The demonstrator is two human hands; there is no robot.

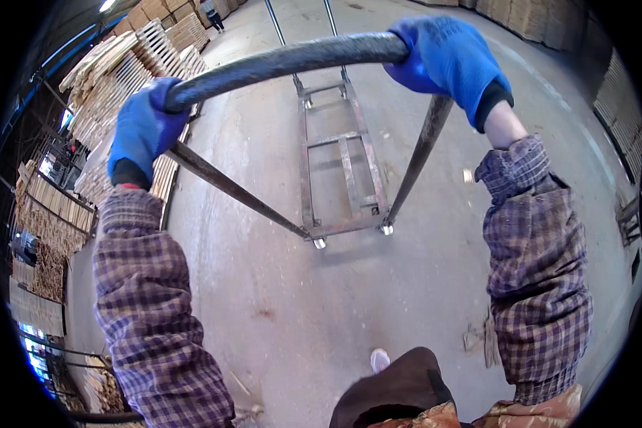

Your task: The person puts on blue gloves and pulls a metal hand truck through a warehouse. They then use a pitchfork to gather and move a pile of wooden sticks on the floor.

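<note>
Both of my hands wear blue work gloves and grip the curved dark handlebar [285, 63] of a wheeled cart. My left hand [141, 132] is wrapped round the bar's left bend. At the right bend, my right hand [449, 60] closes over the bar. Two metal uprights run down from the handle to the low, open cart frame [307, 185], which lies ahead of me. No load sits on the frame. Small wheels show at its near corners, and two thin posts rise at its far end.
Stacked timber boards [107, 93] line the left side, with more wood piles [50, 242] nearer me. Large board stacks [524, 18] stand at the far right. Another person [211, 14] is in the distance at the far left. Wood scraps [478, 339] lie on the concrete floor [278, 321].
</note>
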